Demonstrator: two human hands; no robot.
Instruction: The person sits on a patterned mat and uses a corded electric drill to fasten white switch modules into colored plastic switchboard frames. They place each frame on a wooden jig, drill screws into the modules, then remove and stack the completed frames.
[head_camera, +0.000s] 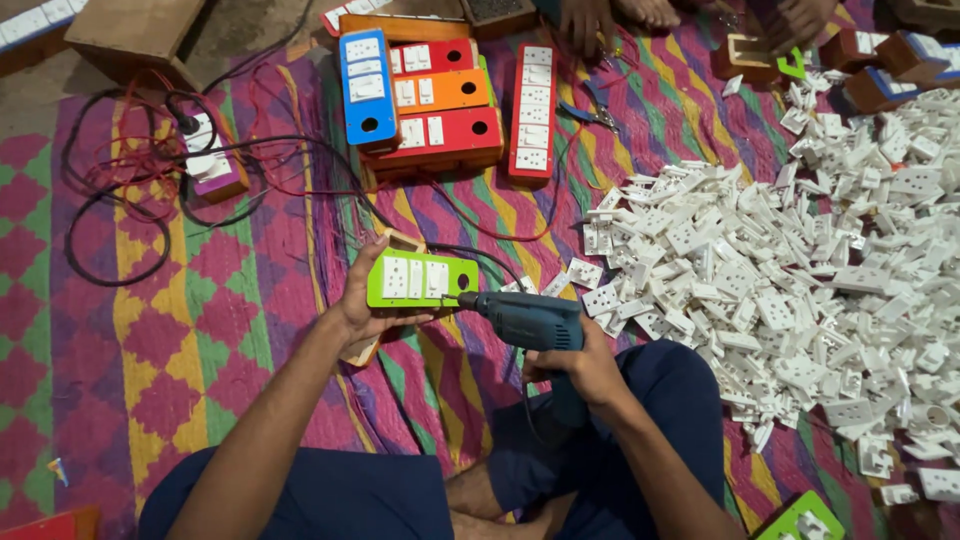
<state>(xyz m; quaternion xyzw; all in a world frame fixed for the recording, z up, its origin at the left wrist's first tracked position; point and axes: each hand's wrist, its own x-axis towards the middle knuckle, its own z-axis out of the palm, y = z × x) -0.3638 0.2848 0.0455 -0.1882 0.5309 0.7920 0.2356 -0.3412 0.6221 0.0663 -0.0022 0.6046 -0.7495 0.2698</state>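
My left hand (358, 300) grips a green extension board (420, 280) with white sockets on its face, holding it up over a wooden box (372, 345) by its left end. My right hand (580, 365) is closed on the handle of a blue-green electric drill (530, 320). The drill's tip touches the right end of the green board near its round hole. A black cable runs from behind the board toward the drill.
A big heap of white sockets and switches (800, 270) covers the mat on the right. Red, orange and blue finished boards (430, 100) lie stacked ahead. Tangled black and red wires (140, 180) lie at left. Another person's hands (590, 20) work at the top.
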